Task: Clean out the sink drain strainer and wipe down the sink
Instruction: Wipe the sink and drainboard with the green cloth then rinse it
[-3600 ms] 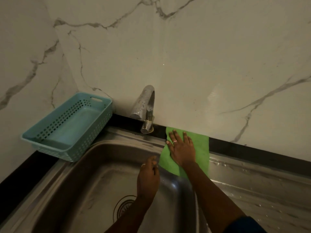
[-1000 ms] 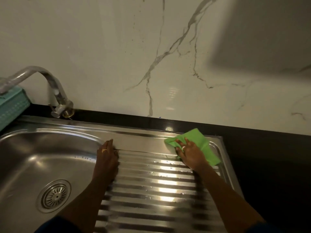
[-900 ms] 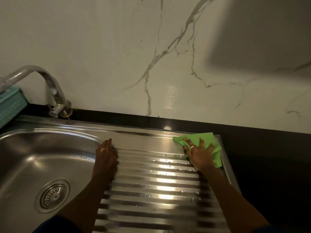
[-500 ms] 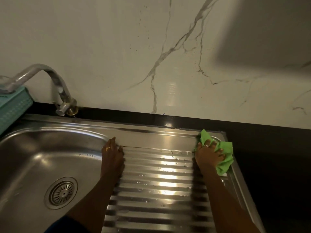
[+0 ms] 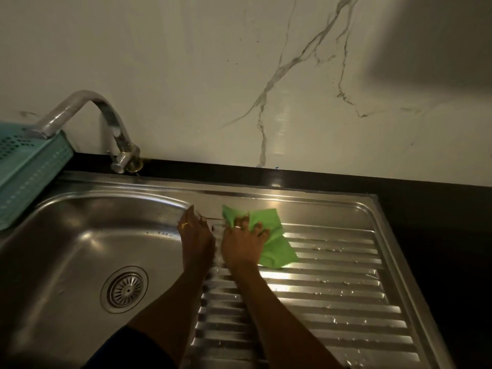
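The steel sink fills the left half of the view, with the round drain strainer seated in its floor. To its right lies the ribbed drainboard, dotted with water drops. My right hand presses a green cloth flat on the drainboard's near-left part, fingers spread over it. My left hand rests beside it on the ridge between basin and drainboard, holding nothing.
A curved chrome tap rises behind the basin. A teal perforated basket stands on the black counter at far left. Black countertop borders the drainboard at right, under a marble-patterned wall.
My right hand has dragged the green cloth leftward from the drainboard's far-right corner to beside my left hand. My left hand has kept its place on the ridge.
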